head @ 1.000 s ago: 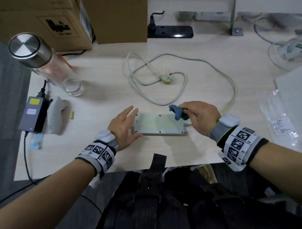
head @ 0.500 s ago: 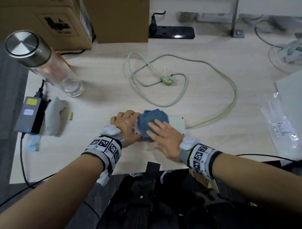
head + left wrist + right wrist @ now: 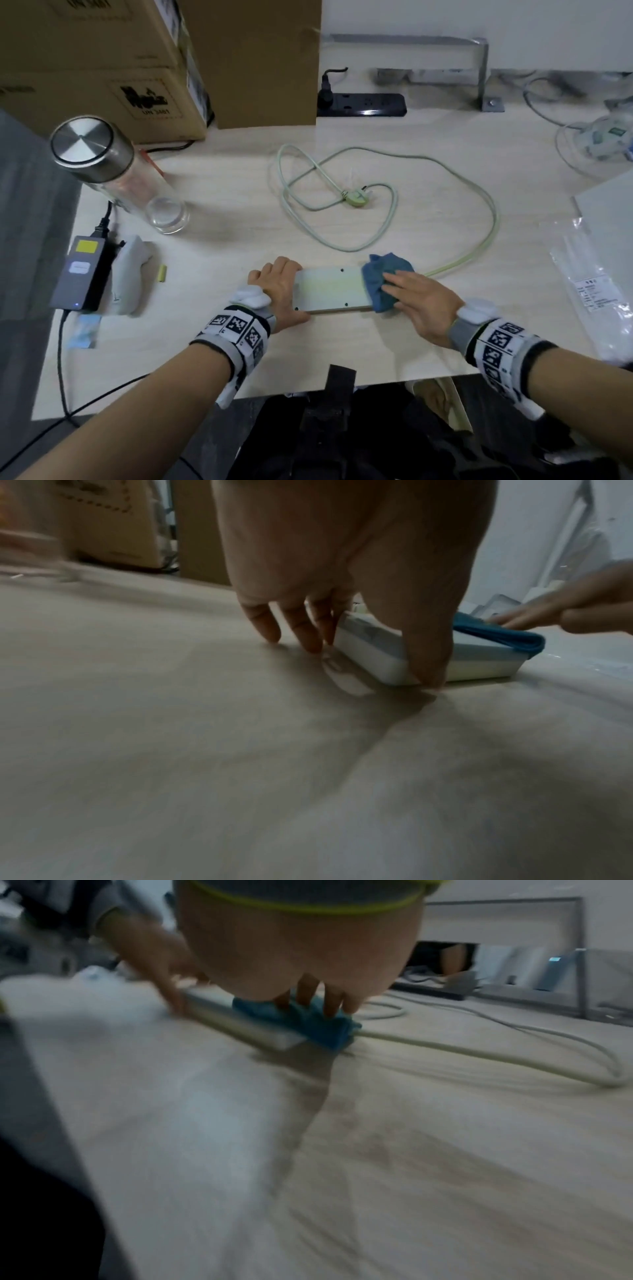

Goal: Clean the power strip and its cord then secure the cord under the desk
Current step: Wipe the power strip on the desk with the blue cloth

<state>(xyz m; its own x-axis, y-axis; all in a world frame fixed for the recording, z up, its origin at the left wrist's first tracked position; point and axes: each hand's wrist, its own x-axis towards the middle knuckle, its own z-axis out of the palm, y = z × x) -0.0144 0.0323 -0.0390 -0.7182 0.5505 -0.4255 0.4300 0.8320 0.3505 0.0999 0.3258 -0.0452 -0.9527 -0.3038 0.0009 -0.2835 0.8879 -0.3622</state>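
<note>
The white power strip (image 3: 329,289) lies face down near the desk's front edge. My left hand (image 3: 277,291) grips its left end, thumb on the near side and fingers (image 3: 308,631) on the far side of the strip (image 3: 377,656). My right hand (image 3: 418,301) lies flat with straight fingers (image 3: 329,999) and presses a blue cloth (image 3: 383,281) onto the strip's right end. The cloth (image 3: 318,1026) hangs over that end, where the pale green cord (image 3: 394,192) leaves. The cord loops across the desk to its plug (image 3: 356,198).
A glass bottle (image 3: 113,171) with a steel lid stands at the left, with cardboard boxes (image 3: 102,68) behind it. A black power strip (image 3: 363,104) lies at the back. A power adapter (image 3: 82,274) sits at the left edge and a plastic bag (image 3: 596,284) at the right.
My left hand has closed on the strip's left end. My right hand flattened on the cloth, wiped along the strip's left part, then slid to the right end.
</note>
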